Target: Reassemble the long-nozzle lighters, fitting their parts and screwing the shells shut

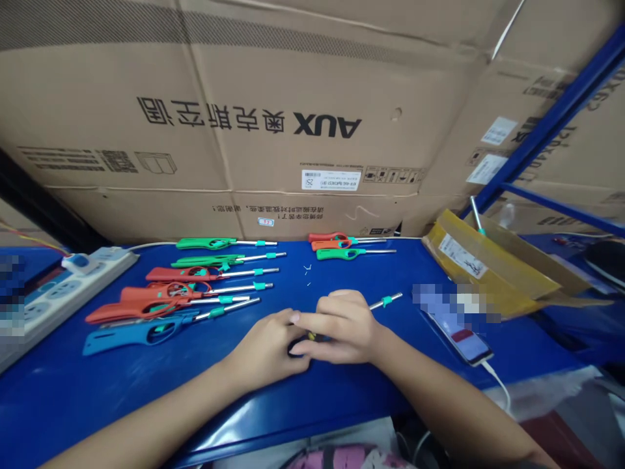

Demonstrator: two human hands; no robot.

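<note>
My left hand (pixel 273 348) and my right hand (pixel 344 329) meet over the middle of the blue table, both with fingers curled. Between them they grip a long-necked lighter, whose body is almost wholly covered by the fingers. Its metal barrel (pixel 390 299) with a teal collar sticks out past the right hand. A small yellow bit (pixel 312 336) shows in the gap between the hands. Left of them lie several similar lighters in a row: green (pixel 205 243), red (pixel 176 274), orange (pixel 131 311) and blue (pixel 139 333). Farther back rest two orange-red lighters (pixel 332 245) and a green one (pixel 336 254).
A white power strip (pixel 63 296) runs along the left side. To the right lie a phone (pixel 456 329) on a white cable and a yellow-taped carton (pixel 488 267) with a metal barrel poking out. Small white scraps (pixel 307 268) dot the table. Large cardboard (pixel 254 78) stands behind.
</note>
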